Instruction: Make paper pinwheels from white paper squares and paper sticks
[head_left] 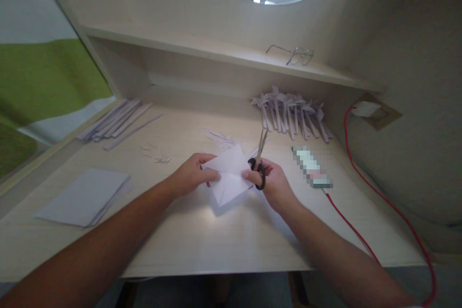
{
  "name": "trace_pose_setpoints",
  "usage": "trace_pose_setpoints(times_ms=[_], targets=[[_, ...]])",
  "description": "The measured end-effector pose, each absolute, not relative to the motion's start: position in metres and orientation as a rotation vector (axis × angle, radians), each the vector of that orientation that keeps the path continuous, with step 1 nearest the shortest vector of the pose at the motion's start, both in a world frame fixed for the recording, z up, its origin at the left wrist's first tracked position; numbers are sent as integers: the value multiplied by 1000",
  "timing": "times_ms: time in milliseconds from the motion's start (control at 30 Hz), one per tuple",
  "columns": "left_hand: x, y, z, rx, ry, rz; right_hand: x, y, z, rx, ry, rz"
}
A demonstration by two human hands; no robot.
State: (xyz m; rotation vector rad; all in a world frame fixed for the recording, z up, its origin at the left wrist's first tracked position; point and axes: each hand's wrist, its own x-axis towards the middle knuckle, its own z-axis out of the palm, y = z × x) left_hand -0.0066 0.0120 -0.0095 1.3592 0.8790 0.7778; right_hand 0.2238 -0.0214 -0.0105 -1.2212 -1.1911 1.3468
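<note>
— What have the hands got hold of?

— The left hand [190, 173] pinches the left edge of a white folded sheet of paper [229, 175], fingers closed on it, holding it just above the pale wooden desk [202, 231], near the middle. The right hand [271, 182] grips a pair of black-handled scissors with metal blades [260, 154], fingers through the loops; the blades point away toward the far side, at the paper's right edge. Whether the blades bite into the paper I cannot tell.

— And around them?

— Thin white paper slivers [220, 138] lie just beyond the sheet, and a few more scraps [158, 156] to the left. Near left, a flat stack of white paper sheets [84, 197]. Far left, a bunch of long rolled white paper sticks [117, 122]. Far right, a heap of white folded paper pinwheels on sticks [292, 113] against the desk's back wall.

— Anything else?

— A small blurred oblong object [312, 167] sits right of the scissors, a red cable [378, 197] running from it to a wall socket [377, 110]. Thin wire-framed glasses [294, 54] rest on the shelf above.
</note>
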Motion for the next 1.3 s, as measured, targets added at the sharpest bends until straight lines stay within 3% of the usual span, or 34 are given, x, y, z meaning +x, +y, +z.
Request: trace_pose_setpoints(times_ms=[367,867,1300], targets=[[10,6,-19,1384,985,749,212,-29,-19,-1235,-1049,1168],[-8,5,17,1339,1292,1335,211,-35,-18,-1282,-1327,1659],[-9,5,16,1388,1244,1271,213,-41,-17,-1238,-1351,1816]])
